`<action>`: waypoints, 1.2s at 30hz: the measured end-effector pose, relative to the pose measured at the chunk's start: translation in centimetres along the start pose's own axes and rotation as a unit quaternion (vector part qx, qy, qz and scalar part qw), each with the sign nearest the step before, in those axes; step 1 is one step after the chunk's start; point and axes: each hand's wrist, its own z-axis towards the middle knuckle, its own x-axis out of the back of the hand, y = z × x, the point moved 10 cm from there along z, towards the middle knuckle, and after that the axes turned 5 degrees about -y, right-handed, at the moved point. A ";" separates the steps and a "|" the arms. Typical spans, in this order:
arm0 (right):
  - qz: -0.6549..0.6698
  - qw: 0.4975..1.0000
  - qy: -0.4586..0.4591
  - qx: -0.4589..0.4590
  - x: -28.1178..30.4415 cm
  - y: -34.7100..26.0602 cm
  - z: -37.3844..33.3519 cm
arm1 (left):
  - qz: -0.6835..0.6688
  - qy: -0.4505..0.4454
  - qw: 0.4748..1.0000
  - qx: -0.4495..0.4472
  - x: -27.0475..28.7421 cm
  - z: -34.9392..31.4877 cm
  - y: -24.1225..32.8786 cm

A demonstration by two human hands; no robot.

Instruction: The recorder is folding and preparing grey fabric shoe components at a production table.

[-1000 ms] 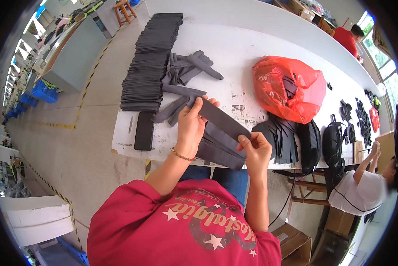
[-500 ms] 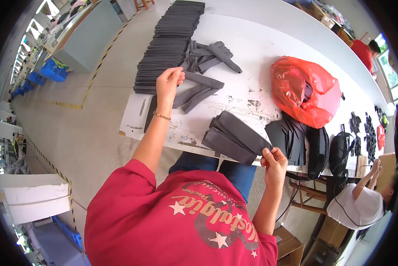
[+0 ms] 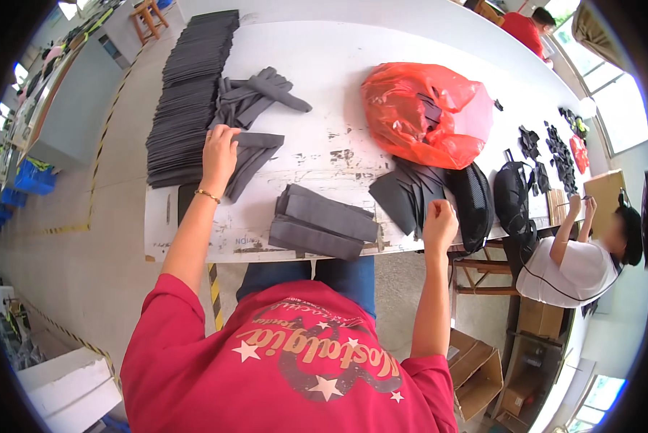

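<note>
My left hand (image 3: pixel 221 155) is over the left part of the table, its fingers curled at the end of a folded dark grey fabric strip (image 3: pixel 263 139). A tall row of stacked dark fabric pieces (image 3: pixel 190 90) runs along its left side, and a loose heap of folded strips (image 3: pixel 259 94) lies just beyond. My right hand (image 3: pixel 440 224) is closed at the edge of a fanned pile of dark fabric pieces (image 3: pixel 403 198); its fingertips hide whatever is between them. Between my hands, a small stack of grey strips (image 3: pixel 322 220) rests by the table's near edge.
A red plastic bag (image 3: pixel 425 112) with dark pieces inside stands on the white table (image 3: pixel 317 58). Black mesh items (image 3: pixel 474 206) lie to the right. A person in white (image 3: pixel 566 267) works at the right, another in red (image 3: pixel 522 32) farther back. An open cardboard box (image 3: pixel 479 375) is below.
My right hand has left the small stack of strips and moved to the fanned pile. The small stack now lies flat on the table. The whole view has shifted, with the table farther left.
</note>
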 end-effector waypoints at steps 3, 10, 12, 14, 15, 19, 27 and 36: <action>-0.036 0.996 0.028 0.071 -1.2 -0.5 3.0 | 0.024 -0.051 0.996 -0.065 -1.7 0.7 0.5; -0.109 0.981 -0.129 0.093 -7.0 2.6 9.7 | 0.030 -0.096 0.992 -0.076 -3.6 1.4 0.0; -0.119 0.966 -0.220 0.071 -9.1 4.1 10.0 | 0.011 -0.064 0.995 -0.071 -2.9 1.9 0.5; -0.165 0.961 -0.191 0.114 -8.9 2.5 8.9 | -0.001 -0.037 0.998 -0.058 -1.9 1.6 0.6; -0.212 0.952 -0.157 0.155 -8.5 1.1 8.1 | -0.028 -0.027 0.998 -0.046 -1.5 1.5 0.7; -0.207 0.949 -0.193 0.141 -8.0 -0.6 4.8 | -0.146 -0.016 0.987 0.067 -0.4 1.3 1.0; -0.158 0.922 -0.025 0.354 -6.4 -5.7 -1.2 | -0.626 -0.040 0.717 0.304 -4.2 -0.9 2.1; -0.073 0.935 -0.076 0.338 -4.9 -8.7 -1.5 | -0.771 -0.093 0.554 0.299 -5.6 -2.6 6.1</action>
